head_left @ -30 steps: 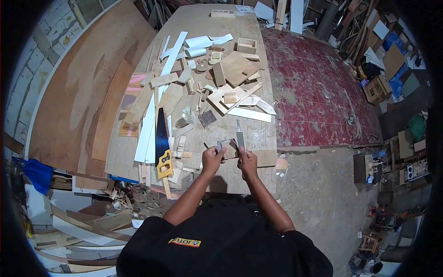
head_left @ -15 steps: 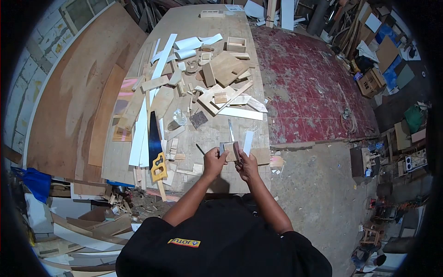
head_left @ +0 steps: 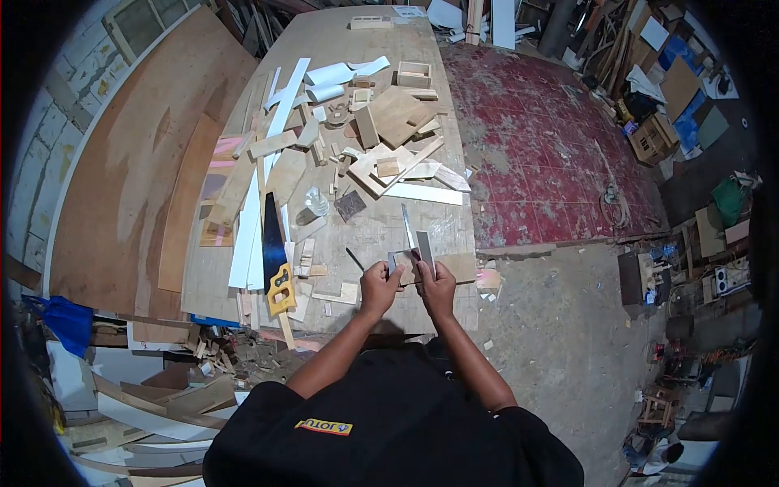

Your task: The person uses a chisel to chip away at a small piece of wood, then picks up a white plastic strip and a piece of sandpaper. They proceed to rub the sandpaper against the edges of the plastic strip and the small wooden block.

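Note:
My left hand [head_left: 378, 286] grips a small square wooden piece [head_left: 401, 263] above the near edge of the workbench [head_left: 381, 227]. My right hand [head_left: 436, 284] holds a narrow grey strip [head_left: 424, 243] upright against that piece's right side. A thin metal blade [head_left: 407, 227] lies on the bench just beyond the hands. A pencil [head_left: 355, 259] lies to the left of my left hand.
A handsaw [head_left: 276, 252] with a yellow handle lies at the bench's left. Several wood offcuts, white strips and a small open box [head_left: 413, 75] cover the far half. Plywood sheets [head_left: 146, 154] lean at left. Red tiled floor [head_left: 552, 154] and clutter lie right.
The strip in my right hand has turned from its pale face, tilted right, to a grey face standing against the wooden piece. Both hands stayed near the bench's front edge.

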A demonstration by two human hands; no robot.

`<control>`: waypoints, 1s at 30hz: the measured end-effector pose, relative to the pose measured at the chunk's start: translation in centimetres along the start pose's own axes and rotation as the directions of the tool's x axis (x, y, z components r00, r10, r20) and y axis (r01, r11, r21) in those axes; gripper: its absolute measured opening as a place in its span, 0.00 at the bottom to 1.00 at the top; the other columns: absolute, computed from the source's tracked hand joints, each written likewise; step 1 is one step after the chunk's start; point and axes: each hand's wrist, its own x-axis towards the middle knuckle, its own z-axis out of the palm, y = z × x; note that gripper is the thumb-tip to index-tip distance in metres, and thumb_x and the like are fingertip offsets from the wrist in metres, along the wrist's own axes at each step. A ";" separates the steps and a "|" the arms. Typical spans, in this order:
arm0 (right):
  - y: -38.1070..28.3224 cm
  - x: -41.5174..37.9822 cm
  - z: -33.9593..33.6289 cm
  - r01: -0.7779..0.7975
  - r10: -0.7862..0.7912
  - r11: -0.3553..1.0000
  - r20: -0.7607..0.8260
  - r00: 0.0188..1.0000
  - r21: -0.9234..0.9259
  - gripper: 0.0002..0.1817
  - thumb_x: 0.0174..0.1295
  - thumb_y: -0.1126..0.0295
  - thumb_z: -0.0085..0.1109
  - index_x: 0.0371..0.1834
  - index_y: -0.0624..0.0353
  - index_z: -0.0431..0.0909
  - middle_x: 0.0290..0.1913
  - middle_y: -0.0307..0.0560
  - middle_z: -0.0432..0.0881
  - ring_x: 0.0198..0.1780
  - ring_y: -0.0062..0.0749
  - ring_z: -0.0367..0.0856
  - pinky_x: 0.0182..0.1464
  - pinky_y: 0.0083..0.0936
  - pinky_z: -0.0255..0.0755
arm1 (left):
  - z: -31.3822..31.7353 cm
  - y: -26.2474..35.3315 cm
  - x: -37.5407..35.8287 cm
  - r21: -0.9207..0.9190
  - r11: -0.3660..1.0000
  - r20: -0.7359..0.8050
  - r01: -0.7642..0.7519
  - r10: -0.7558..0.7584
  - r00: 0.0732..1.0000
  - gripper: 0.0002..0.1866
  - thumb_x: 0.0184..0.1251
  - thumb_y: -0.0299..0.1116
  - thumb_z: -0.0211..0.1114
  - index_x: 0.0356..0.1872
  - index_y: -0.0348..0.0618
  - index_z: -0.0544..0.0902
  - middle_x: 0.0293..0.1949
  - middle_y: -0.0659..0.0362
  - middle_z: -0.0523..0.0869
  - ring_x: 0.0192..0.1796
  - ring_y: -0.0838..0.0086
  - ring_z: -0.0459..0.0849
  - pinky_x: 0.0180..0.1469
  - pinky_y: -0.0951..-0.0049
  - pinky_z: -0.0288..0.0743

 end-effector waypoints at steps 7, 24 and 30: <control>1.1 -0.6 0.0 0.014 -0.015 1.000 -0.047 0.999 -0.026 0.13 0.70 0.65 0.56 0.28 0.59 0.74 0.19 0.29 0.70 0.19 0.11 0.65 0.19 0.16 0.57 | -0.3 1.6 -1.5 -0.219 0.973 0.110 0.078 -0.054 0.992 0.11 0.67 0.32 0.65 0.40 0.32 0.80 0.26 0.61 0.83 0.26 0.83 0.80 0.29 0.78 0.83; 0.4 -2.2 1.7 0.013 -0.014 0.997 -0.006 1.000 -0.074 0.08 0.63 0.70 0.63 0.34 0.64 0.77 0.28 0.38 0.80 0.31 0.18 0.77 0.35 0.19 0.72 | -1.8 0.2 -2.5 -0.143 0.982 0.025 0.127 -0.124 0.992 0.10 0.68 0.29 0.62 0.42 0.31 0.80 0.33 0.55 0.87 0.32 0.79 0.85 0.30 0.76 0.84; 0.9 -2.6 2.7 0.090 -0.099 0.987 -0.057 0.993 -0.136 0.09 0.55 0.72 0.66 0.31 0.62 0.74 0.23 0.40 0.75 0.26 0.20 0.71 0.29 0.24 0.67 | -1.9 -2.3 -1.7 0.124 0.989 0.113 0.077 -0.091 0.989 0.16 0.75 0.37 0.52 0.39 0.31 0.80 0.31 0.57 0.84 0.33 0.79 0.81 0.34 0.73 0.80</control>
